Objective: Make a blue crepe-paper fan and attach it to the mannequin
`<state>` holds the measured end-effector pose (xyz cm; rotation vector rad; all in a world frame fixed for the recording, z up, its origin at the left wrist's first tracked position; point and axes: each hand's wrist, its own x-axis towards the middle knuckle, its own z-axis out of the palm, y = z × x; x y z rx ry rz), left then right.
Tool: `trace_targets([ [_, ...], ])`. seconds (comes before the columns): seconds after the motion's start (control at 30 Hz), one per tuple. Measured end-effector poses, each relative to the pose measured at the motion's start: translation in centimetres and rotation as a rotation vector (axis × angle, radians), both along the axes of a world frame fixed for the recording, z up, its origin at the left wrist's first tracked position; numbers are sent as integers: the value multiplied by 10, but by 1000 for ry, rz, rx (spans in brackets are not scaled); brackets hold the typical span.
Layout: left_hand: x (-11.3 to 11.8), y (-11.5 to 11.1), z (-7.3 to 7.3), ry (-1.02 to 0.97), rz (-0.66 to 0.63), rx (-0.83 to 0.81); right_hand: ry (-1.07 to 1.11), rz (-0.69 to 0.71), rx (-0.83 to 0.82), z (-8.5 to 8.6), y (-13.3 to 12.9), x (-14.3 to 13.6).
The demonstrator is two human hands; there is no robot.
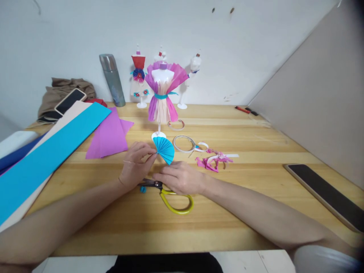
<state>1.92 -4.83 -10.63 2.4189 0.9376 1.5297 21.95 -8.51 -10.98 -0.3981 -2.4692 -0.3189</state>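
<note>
A pleated blue paper fan (165,149) is pinched at its narrow end between the thumb and fingers of my left hand (138,163). My right hand (183,178) lies low over the table, its fingers curled over the upper handle of yellow-handled scissors (176,210); that handle is mostly hidden beneath it. The dark scissor blades point left, under my left hand. Beside the blades lies a small blue paper scrap (143,189). Just behind the fan stands a small white dress form (162,76) wearing a pink, purple and cream paper dress with a blue belt.
Paper sheets, blue (57,155) and purple (110,136), lie left. Tape rolls (184,144) and pink scraps (217,161) sit right of centre. Behind are a bottle (112,79), more dress forms (138,81) and a phone (70,101). A dark, flat device (327,193) lies right.
</note>
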Motion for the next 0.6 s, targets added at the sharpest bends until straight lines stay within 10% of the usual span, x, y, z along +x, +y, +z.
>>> trace_targets([
  [0.3, -7, 16, 20, -30, 47, 183, -26, 59, -61, -3, 4, 0],
  [0.6, -22, 78, 104, 265, -61, 675, 34, 94, -68, 4, 6, -2],
])
